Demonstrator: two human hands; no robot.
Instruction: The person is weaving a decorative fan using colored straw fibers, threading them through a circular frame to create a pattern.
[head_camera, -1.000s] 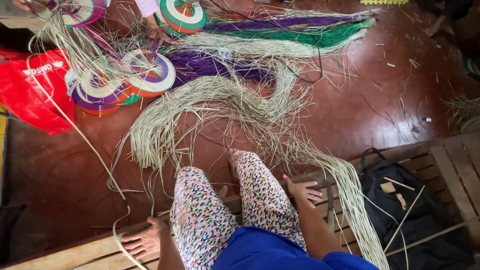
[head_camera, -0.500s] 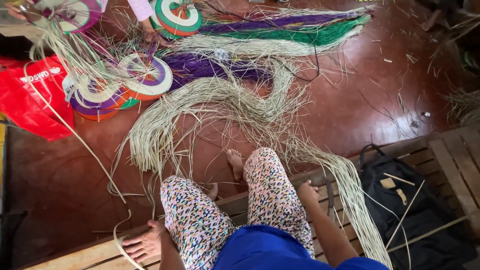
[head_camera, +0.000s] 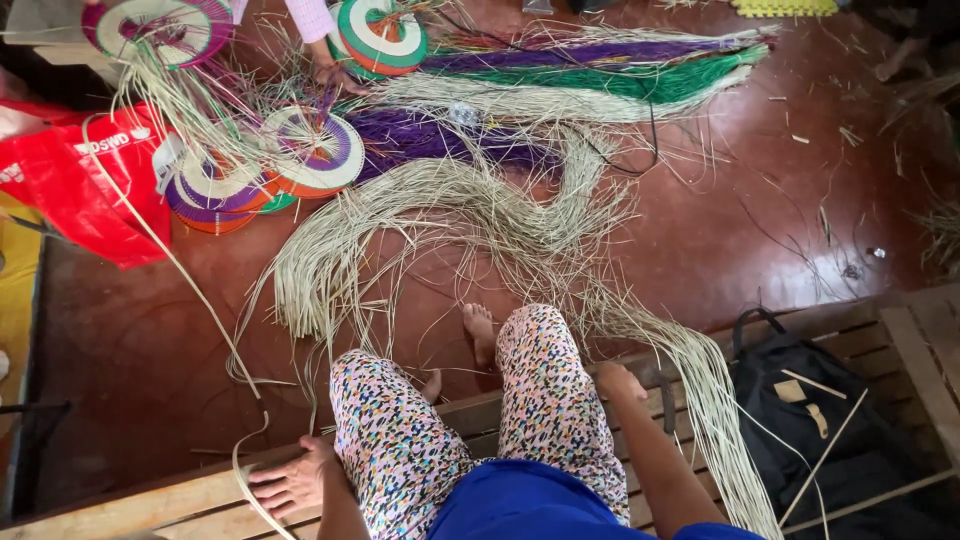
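Left hand (head_camera: 292, 482): flat on the wooden slatted counter (head_camera: 150, 505), fingers spread, pinning a single pale strand (head_camera: 180, 270) against the front edge. Strand long axis: up and to the left across the red floor (head_camera: 720, 230) toward the red bag (head_camera: 75, 175), with a loose curl just by the hand; lower end cut off by the frame edge. Right hand (head_camera: 620, 382): resting on the counter beside the patterned trouser leg (head_camera: 550, 400), fingers curled, touching the near end of the pale fibre bundle (head_camera: 470, 215); whether anything is gripped cannot be told. Bundle: on the floor ahead of the bare feet, sweeping in an arc from the left, across the middle, then down over the counter at the right, tail cut off at the bottom. Beyond: round woven fans (head_camera: 310, 150) in purple, white and orange; purple and green fibre lengths (head_camera: 620, 70) lying crosswise. Another person's hand (head_camera: 335, 72) among the fans, mostly out of frame. Black bag (head_camera: 830, 440) on the counter, right side.
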